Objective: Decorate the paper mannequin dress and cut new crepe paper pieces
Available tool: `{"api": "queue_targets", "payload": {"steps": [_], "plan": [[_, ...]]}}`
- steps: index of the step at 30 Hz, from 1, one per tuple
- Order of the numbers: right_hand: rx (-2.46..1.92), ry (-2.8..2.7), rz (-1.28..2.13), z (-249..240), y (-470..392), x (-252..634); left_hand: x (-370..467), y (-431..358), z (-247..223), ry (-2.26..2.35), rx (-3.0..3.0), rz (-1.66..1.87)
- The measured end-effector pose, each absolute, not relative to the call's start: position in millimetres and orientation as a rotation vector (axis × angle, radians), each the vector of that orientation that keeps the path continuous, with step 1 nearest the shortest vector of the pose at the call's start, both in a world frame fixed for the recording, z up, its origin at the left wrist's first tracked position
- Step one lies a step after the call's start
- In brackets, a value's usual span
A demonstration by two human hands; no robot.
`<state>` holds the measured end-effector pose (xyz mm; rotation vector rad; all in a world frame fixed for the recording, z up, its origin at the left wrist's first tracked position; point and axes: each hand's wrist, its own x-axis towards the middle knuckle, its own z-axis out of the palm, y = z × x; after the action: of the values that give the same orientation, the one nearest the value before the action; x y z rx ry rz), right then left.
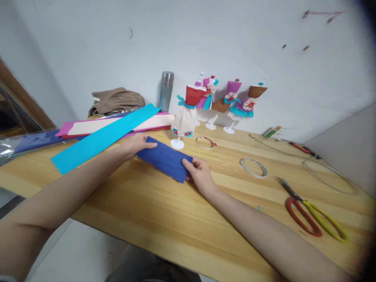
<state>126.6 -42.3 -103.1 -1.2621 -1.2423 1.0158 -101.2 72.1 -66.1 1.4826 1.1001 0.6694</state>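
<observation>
1. Dark-blue strip (166,159) is sitting mid-table, in front of the near dress figure (184,118), toward the table's near edge. It's spanning both hands; can't tell if its underside is touching the table (132,207).
2. Left hand (138,145): grip is pinching the strip's left end, thumb on top.
3. Right hand (201,174): grip is pinching the right end, thumb on top, fingers mostly hidden beneath.
4. Key relation — the strip's long axis is running hand to hand, roughly parallel to the table's near edge. Neither hand is nearer: each is holding one end, so the strip is lying to the right of the left grip and to the left of the right grip.
5. Left side: cyan strip (102,141) is lying slantwise over pink strip (152,122), one end pointing to the near edge. Left hand is nearer to these.
6. Right side: scissors (302,201) are lying toward the right edge, tips pointing to the far edge — well apart from the right hand. White ring (254,168) is lying between.
7. Far edge: flask (167,92) and three more dress figures (234,87) are standing by the wall.
</observation>
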Motion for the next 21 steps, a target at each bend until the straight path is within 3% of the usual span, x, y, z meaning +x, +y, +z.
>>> {"api": "queue_targets", "payload": {"steps": [8, 15, 21], "plan": [[-1.367, -1.501, 0.692, -107, -40, 133, -104, 74, -60, 1.296, 1.913, 0.377], [-1.779, -1.718, 0.038, -95, -3, 189, -101, 76, -55, 1.3, 2.307, 0.179], [-1.948, -1.717, 0.105, -109, 25, 241, -102, 79, -59, 1.254, 2.337, 0.168]]}}
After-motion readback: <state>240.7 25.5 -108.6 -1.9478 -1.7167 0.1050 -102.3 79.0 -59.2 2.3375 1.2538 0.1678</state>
